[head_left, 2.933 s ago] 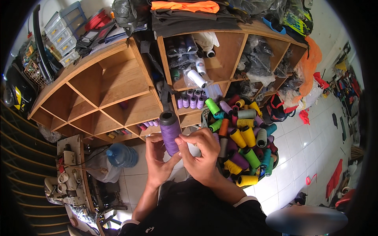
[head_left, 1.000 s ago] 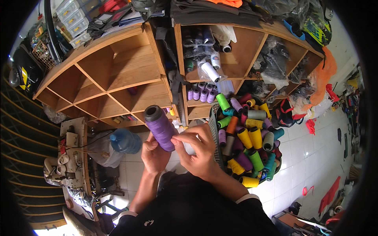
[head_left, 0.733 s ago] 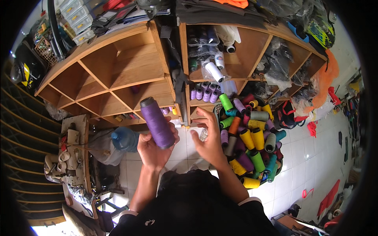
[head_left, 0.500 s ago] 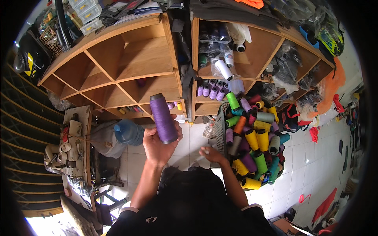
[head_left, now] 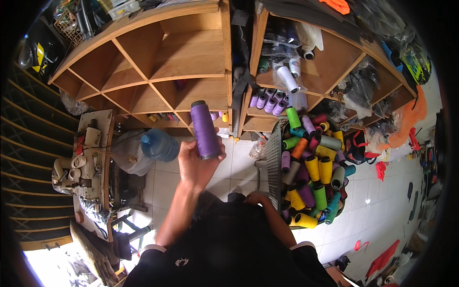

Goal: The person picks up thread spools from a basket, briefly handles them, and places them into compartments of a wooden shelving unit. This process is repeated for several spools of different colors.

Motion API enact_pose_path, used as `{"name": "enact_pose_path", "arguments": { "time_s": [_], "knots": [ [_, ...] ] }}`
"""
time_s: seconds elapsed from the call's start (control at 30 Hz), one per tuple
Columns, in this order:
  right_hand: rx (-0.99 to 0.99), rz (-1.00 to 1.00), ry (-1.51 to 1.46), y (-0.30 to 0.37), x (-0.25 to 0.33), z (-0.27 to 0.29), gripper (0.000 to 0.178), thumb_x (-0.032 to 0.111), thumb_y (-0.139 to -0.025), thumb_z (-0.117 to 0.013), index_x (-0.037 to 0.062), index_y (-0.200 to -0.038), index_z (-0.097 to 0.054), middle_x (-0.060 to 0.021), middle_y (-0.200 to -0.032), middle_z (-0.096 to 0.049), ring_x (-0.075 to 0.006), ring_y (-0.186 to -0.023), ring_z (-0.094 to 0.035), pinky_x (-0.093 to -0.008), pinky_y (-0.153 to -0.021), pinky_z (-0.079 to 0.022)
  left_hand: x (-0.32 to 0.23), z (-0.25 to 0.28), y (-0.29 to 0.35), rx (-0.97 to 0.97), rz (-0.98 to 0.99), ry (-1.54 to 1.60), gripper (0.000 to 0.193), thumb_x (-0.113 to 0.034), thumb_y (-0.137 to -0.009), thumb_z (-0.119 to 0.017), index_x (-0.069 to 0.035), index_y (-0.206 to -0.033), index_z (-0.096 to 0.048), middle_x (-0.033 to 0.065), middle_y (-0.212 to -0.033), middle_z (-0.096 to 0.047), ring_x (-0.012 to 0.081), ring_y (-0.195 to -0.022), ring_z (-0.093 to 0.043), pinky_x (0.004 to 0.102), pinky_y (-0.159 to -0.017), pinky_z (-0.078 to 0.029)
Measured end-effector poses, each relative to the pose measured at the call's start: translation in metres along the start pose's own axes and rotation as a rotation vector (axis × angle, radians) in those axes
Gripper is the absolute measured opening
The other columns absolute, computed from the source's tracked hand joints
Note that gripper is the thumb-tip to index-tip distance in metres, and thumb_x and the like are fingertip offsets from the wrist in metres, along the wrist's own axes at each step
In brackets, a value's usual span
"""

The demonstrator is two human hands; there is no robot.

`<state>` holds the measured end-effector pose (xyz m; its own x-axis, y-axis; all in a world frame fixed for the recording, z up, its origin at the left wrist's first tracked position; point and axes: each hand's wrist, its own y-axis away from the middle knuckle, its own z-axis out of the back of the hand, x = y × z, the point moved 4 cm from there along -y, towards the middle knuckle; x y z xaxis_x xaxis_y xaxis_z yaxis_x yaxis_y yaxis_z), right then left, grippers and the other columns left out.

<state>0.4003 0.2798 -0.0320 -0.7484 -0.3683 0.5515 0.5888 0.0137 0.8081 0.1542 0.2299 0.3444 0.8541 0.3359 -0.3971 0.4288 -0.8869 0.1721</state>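
Observation:
My left hand [head_left: 197, 165] is wrapped round a large purple thread spool [head_left: 204, 130] with dark ends, held up nearly upright in front of the shelves. Close to my body, beside the crate's near left side, is my right hand [head_left: 258, 198]; its fingers are mostly hidden against my dark shirt. A dark plastic crate [head_left: 273, 167] at the right is heaped with thread spools in yellow, green, orange, purple, grey and teal. Among them lie a yellow spool [head_left: 312, 168] and a lime green spool [head_left: 319, 195].
Wooden cubby shelves [head_left: 186, 74] stand ahead on the left, with a second unit [head_left: 330, 71] on the right holding lilac spools [head_left: 270, 103] and white ones [head_left: 287, 79]. A blue water jug [head_left: 159, 145] sits on the tiled floor. A sewing machine [head_left: 79, 167] is at the left.
My right hand has drawn back toward my body. The view has shifted a little, with the shelves moving right in it. The purple spool stays in my left hand.

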Motion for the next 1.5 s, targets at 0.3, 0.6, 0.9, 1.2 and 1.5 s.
{"name": "enact_pose_path", "arguments": {
  "time_s": [0.3, 0.6, 0.9, 1.2, 1.5],
  "knots": [
    [-1.086, 0.726, -0.325, 0.163, 0.238, 0.137, 0.017, 0.009, -0.083, -0.068, 0.0022, -0.098, -0.065, -0.0114, -0.092, -0.062, -0.0219, -0.085, -0.060, -0.0327, -0.073, -0.047, -0.031, 0.009, -0.001, -0.264, -0.085, -0.379, 0.039, -0.034, -0.089, -0.057, -0.009, -0.118, -0.051, 0.0023, -0.110, -0.056, 0.0127, -0.097, -0.052, 0.0328, -0.083, -0.040],
    [-1.256, 0.946, -0.318, 0.247, 0.354, 0.147, 0.016, 0.003, -0.082, -0.069, 0.0009, -0.097, -0.065, -0.0081, -0.092, -0.062, -0.0161, -0.082, -0.057, -0.0268, -0.072, -0.044, -0.065, 0.008, 0.007, -0.245, -0.207, -0.607, 0.034, -0.023, -0.090, -0.064, -0.005, -0.116, -0.051, 0.0056, -0.112, -0.058, 0.0131, -0.101, -0.054, 0.0326, -0.086, -0.042],
    [-1.233, 1.003, -0.248, 0.248, 0.407, 0.122, 0.022, 0.000, -0.076, -0.072, 0.0016, -0.096, -0.064, -0.0115, -0.090, -0.063, -0.0239, -0.082, -0.061, -0.0327, -0.072, -0.049, -0.097, 0.011, 0.008, -0.296, -0.377, -0.617, 0.029, -0.015, -0.086, -0.071, -0.004, -0.103, -0.051, 0.0052, -0.092, -0.060, 0.0100, -0.083, -0.056, 0.0258, -0.075, -0.044],
    [-1.161, 1.110, 0.040, 0.225, 0.444, 0.080, 0.040, 0.015, -0.067, -0.084, 0.0061, -0.097, -0.059, -0.0088, -0.091, -0.056, -0.0273, -0.081, -0.053, -0.0372, -0.072, -0.044, -0.122, 0.027, 0.009, -0.478, -0.382, -0.705, 0.042, -0.025, -0.081, -0.077, -0.007, -0.100, -0.045, 0.0034, -0.087, -0.058, 0.0069, -0.073, -0.050, 0.0224, -0.062, -0.039],
    [-1.180, 1.090, 0.009, 0.214, 0.452, 0.071, 0.038, 0.018, -0.067, -0.084, 0.0077, -0.095, -0.060, -0.0064, -0.090, -0.061, -0.0239, -0.079, -0.056, -0.0349, -0.069, -0.042, -0.132, 0.029, 0.008, -0.457, -0.400, -0.745, 0.038, -0.017, -0.084, -0.075, -0.004, -0.100, -0.043, 0.0081, -0.095, -0.057, 0.0119, -0.086, -0.054, 0.0271, -0.079, -0.045]
  ]
}}
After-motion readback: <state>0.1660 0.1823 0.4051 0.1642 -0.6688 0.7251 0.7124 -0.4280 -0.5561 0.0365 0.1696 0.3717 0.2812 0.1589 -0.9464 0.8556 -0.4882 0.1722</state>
